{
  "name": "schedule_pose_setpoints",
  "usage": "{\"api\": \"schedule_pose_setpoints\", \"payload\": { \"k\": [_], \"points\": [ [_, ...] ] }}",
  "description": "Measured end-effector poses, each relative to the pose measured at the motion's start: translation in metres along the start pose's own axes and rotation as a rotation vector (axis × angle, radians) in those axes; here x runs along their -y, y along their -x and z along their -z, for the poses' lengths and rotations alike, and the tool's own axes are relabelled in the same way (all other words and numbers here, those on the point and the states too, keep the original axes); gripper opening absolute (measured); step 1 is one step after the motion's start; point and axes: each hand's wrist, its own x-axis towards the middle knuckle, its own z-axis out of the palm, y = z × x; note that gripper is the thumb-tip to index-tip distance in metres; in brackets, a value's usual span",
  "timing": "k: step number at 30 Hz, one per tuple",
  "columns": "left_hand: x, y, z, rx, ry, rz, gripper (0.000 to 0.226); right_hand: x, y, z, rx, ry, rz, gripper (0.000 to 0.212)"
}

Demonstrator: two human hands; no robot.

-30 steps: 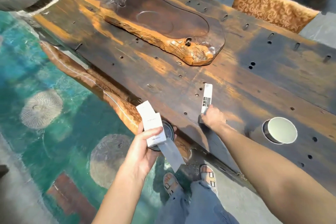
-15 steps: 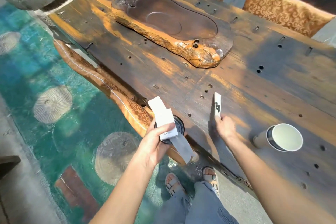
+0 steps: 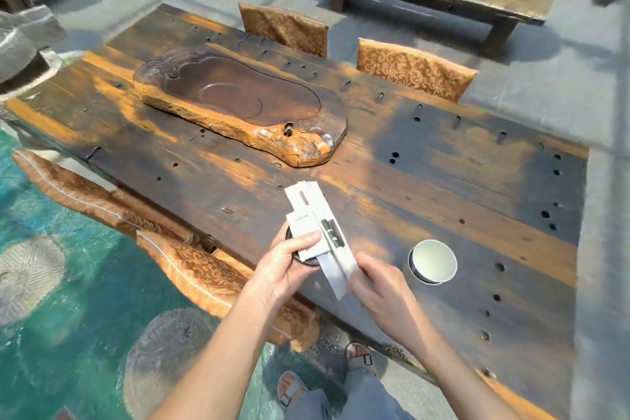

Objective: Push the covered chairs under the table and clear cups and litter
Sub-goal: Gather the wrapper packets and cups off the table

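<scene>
Your left grip [image 3: 286, 266] clutches flat white cardboard wrappers [image 3: 306, 215], your right grip [image 3: 378, 283] pinching their lower end; the white paper cup [image 3: 433, 261] lies on the dark wooden desk [image 3: 443, 181], just right of your right grip.

The long plank table [image 3: 443, 181] before you is dark wood, worn to orange in streaks and dotted with round holes and short slots. On its left half, nearer the far edge, a carved wooden tea tray [image 3: 238, 102] lies flat, its dark hollow up and its rough orange rim turned your way. A paper cup [image 3: 433, 261] sits near your edge, right of the middle and well apart from the tray. Its pale mouth faces you; whether it stands or lies tipped is unclear.
</scene>
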Motion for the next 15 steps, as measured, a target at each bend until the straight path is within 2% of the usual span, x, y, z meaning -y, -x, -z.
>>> {"api": "schedule_pose_setpoints", "payload": {
  "k": [2,7,9,12,15],
  "points": [
    [0.003,-0.001,-0.010,-0.005,-0.005,0.020,0.074,0.001,0.000,0.006,0.029,0.120,0.033,0.026],
    [0.016,-0.004,-0.037,-0.023,-0.106,-0.004,0.063,0.003,0.001,0.004,0.076,0.625,0.089,0.016],
    [0.022,-0.006,-0.042,-0.010,-0.169,-0.009,0.065,0.003,0.001,0.002,0.091,0.657,0.097,0.015],
    [0.030,-0.009,-0.043,-0.006,-0.229,-0.023,0.063,-0.004,0.000,0.005,0.171,0.571,0.100,0.017],
    [0.039,-0.012,-0.040,-0.036,-0.189,-0.023,0.065,-0.015,0.003,0.017,0.196,0.506,0.127,0.030]
  ]
}}
